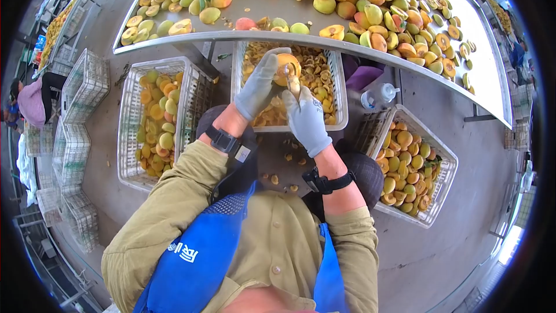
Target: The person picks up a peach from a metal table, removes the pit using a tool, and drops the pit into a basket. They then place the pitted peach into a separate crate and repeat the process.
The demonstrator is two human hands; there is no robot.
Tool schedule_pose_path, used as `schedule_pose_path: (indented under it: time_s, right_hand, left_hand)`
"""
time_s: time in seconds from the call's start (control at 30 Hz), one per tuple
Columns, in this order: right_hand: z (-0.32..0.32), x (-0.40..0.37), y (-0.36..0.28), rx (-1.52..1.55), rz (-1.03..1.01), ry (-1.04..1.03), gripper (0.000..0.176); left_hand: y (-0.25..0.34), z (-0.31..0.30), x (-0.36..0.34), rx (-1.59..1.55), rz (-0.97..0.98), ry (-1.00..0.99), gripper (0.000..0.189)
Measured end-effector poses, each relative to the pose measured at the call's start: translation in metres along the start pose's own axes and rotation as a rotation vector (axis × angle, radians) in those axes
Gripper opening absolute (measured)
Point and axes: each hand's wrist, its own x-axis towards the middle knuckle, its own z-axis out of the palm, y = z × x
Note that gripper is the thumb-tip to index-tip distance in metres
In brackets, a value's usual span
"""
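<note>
My left hand (258, 86), in a pale grey glove, is closed around a halved peach (295, 61) with its orange cut face showing. In my right hand (307, 120), gloved the same way, is a pitting knife (293, 85) with a short light handle. Its metal end lies against the cut face of the fruit; the exact tip shape is hard to make out. Both hands are above a white plastic crate (341, 107) holding brownish-yellow pits and scraps. Just beyond them runs the edge of a metal table (255, 35) bearing many whole and halved peaches.
A crate of peaches (124, 139) stands at left, and another tilted crate (443, 194) of peaches at right. A clear bottle (379, 96) is beside the table's underside. Stacked crates (84, 90) and a person in a pink top (36, 103) are at far left. Scraps (274, 179) dot the floor.
</note>
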Motion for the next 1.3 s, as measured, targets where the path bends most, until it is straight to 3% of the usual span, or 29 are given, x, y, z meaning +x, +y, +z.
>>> schedule_pose_path:
  time_s: [0.3,0.4,0.5,0.6,0.7,0.8,1.03,1.13,1.3]
  right_hand:
    - [0.017,0.004,0.000,-0.140,0.020,0.006,0.027]
    - [0.020,0.003,-0.005,-0.142,0.003,0.020,0.029]
    - [0.018,0.004,-0.005,-0.087,0.053,-0.067,0.026]
    - [0.027,0.002,0.006,-0.101,-0.109,0.019,0.024]
    - [0.006,0.001,-0.017,0.548,0.436,-0.327,0.022]
    - [-0.010,0.000,-0.024,0.915,0.530,-0.483,0.024]
    - [-0.020,0.004,-0.016,0.714,0.557,-0.605,0.028]
    - [-0.028,-0.001,-0.016,1.097,0.692,-0.736,0.032]
    - [-0.018,-0.005,0.000,1.519,0.698,-0.846,0.037]
  left_hand:
    - [-0.007,0.007,0.001,0.127,0.106,0.203,0.042]
    - [-0.002,0.005,0.002,0.268,0.189,0.217,0.041]
    - [-0.001,-0.002,0.001,0.259,0.140,0.175,0.041]
    - [-0.003,-0.009,0.004,0.377,0.208,0.112,0.041]
    - [-0.004,-0.012,0.003,0.361,0.175,0.077,0.041]
    - [-0.004,-0.015,0.004,0.319,0.120,0.035,0.041]
    - [-0.012,-0.018,0.002,0.418,0.076,0.014,0.048]
    - [0.002,-0.017,0.000,0.407,-0.024,-0.070,0.051]
    - [0.013,-0.012,-0.002,0.280,-0.092,-0.118,0.054]
